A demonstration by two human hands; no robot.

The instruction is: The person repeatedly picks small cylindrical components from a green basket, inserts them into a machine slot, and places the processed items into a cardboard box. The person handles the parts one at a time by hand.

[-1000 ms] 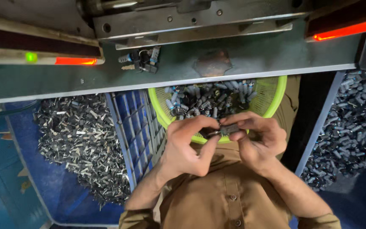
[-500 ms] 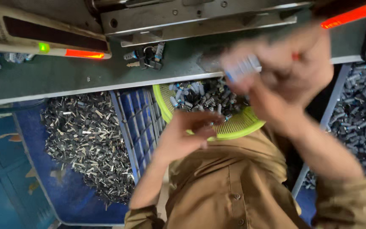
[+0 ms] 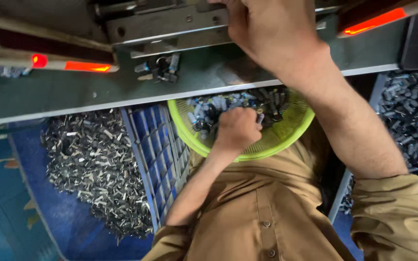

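Note:
My left hand is curled into a fist inside a lime-green plastic basket on my lap, closed on small parts from the heap of dark and silvery parts in it. My right hand is raised to the grey metal bracket of a machine at the top. Its back faces me and its fingers are hidden, so I cannot tell what it holds.
A grey-green machine shelf runs across, with a few loose parts on it and orange lights. A pile of metal bits lies left on blue sheeting beside a blue crate. More parts fill the right.
Both hands were together over my lap working a small part. My right hand has risen to the machine's bracket, and my left hand has dropped into the green basket.

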